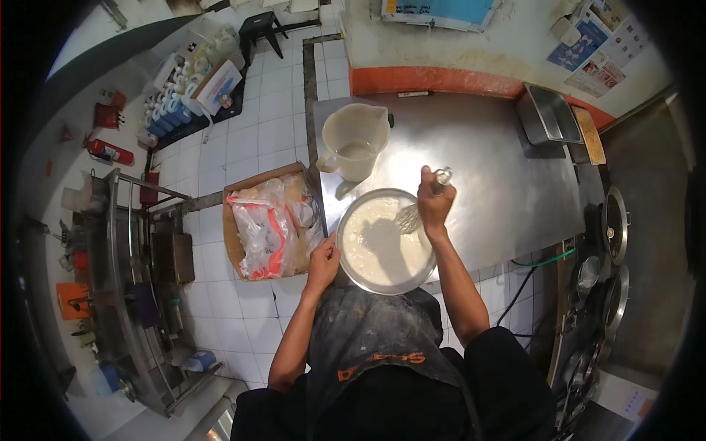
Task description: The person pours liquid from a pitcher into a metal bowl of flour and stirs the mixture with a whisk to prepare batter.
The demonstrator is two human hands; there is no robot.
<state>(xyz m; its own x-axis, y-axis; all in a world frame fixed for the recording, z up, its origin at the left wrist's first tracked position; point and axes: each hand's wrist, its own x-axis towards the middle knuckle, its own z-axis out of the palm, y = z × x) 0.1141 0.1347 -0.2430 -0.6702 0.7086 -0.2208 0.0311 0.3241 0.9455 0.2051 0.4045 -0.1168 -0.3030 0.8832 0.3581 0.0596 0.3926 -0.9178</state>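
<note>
A round metal bowl (343, 264) stands at the near left part of the steel table, with a pale, lumpy batter (364, 253) inside. My right hand (436, 204) is closed around the handle of a wire whisk (409, 219), whose wires touch the batter near the bowl's right side. At the bowl's left rim is my left hand (325, 258), its fingers against the rim. Behind the bowl stands a translucent plastic measuring jug (356, 138) with a little liquid at its bottom.
Left of the steel table (485, 193) is a cardboard box (234, 242) of plastic bags. A deep steel pan (549, 116) and a marker (415, 94) lie along the orange-edged wall. Lidded pots (615, 226) line the right. A metal rack (118, 275) stands at the far left.
</note>
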